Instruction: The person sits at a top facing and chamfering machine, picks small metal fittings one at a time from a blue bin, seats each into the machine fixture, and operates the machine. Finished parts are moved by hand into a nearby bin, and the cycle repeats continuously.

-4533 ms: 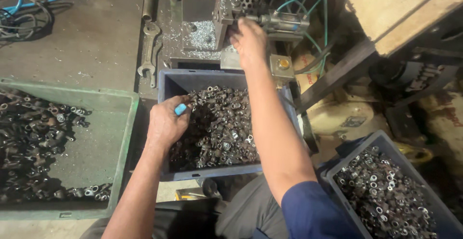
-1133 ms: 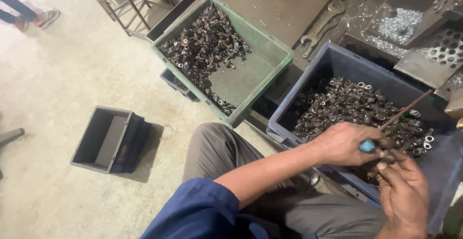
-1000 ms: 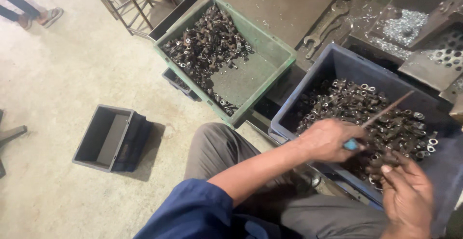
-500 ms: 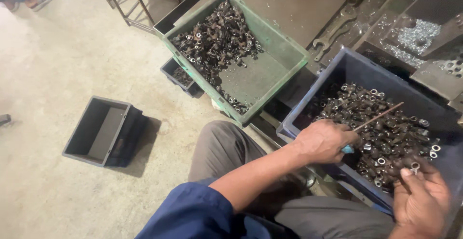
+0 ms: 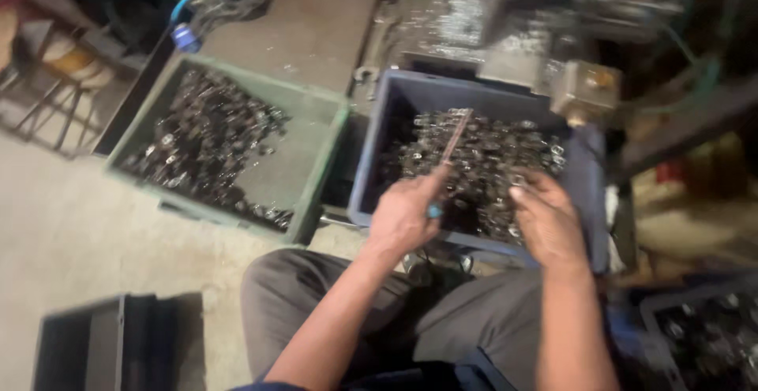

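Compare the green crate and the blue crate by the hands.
The green crate is green and wide; the blue crate is blue-grey and looks deeper. The green crate shows much bare floor, its metal rings heaped toward one side; the blue crate's rings cover its bottom. No hand is at the green crate; the left hand, holding a thin rod, and the right hand work over the blue one. Both hold small metal rings.

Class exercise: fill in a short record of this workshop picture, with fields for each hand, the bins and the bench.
Left hand: grips a thin rod with a blue handle end, pointed into the blue bin.
Right hand: fingers spread over the small metal rings in that bin; grip unclear.
Green bin: partly filled with dark metal parts.
Bench: grey, behind both bins.
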The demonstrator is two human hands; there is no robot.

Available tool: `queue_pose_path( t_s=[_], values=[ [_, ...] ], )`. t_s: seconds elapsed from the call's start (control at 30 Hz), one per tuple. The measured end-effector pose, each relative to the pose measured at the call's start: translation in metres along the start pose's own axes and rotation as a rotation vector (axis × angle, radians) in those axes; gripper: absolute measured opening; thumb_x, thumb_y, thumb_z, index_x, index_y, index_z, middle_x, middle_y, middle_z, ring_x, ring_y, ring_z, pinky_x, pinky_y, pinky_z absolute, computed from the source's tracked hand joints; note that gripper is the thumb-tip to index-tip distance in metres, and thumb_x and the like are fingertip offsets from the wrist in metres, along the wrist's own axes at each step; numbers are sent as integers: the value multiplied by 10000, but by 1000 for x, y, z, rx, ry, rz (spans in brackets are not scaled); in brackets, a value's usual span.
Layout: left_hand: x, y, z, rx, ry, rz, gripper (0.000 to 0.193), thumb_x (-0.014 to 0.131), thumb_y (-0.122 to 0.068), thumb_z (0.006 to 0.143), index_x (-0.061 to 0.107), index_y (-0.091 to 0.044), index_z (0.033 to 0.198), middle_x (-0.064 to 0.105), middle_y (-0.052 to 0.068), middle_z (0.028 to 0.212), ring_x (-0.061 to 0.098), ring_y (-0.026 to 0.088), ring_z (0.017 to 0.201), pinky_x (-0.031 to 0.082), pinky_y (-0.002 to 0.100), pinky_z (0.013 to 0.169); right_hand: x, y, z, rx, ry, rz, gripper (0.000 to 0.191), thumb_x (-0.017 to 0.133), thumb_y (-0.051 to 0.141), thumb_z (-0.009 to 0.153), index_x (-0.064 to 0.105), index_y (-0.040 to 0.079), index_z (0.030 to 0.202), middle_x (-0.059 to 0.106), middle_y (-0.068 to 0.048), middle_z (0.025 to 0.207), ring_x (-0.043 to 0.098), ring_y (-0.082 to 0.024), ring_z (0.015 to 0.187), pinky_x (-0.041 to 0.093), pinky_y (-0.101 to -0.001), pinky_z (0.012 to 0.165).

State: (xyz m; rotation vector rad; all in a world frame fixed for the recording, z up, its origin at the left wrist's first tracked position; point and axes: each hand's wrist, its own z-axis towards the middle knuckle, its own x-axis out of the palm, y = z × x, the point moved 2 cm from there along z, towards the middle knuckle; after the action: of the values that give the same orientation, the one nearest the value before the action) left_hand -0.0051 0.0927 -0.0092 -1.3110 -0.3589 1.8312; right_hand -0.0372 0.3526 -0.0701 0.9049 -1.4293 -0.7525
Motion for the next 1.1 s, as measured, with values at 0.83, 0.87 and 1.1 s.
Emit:
queue_pose_path(
  t_s=[0.83,0.87,1.1],
  values=[
    [-55,-44,213,325,-52,645,301,757,-155,859,766,-145,1159,734,175,818,705,374,688,563,462,636,-6,-9,-10,-30,-74,259,100,650,38,932,665,66,1027,752,-77,968,697,-163,780,558,-304,693],
    [-55,-50,225,331,-48,677,303,747,-141,833,785,-167,1132,740,171,825,712,365,684,571,456,634,-5,-8,-10,-35,-69,242,94,656,40,934,664,70,1022,750,-74,960,699,-164,777,555,-300,690],
    [-33,-59,269,243,95,938,144,748,-196,834,816,-155,954,747,176,812,732,346,750,583,451,673,1,-2,-13,-13,-86,80,77,668,86,936,669,78,1012,759,-60,953,706,-136,784,546,-277,703]
  ],
)
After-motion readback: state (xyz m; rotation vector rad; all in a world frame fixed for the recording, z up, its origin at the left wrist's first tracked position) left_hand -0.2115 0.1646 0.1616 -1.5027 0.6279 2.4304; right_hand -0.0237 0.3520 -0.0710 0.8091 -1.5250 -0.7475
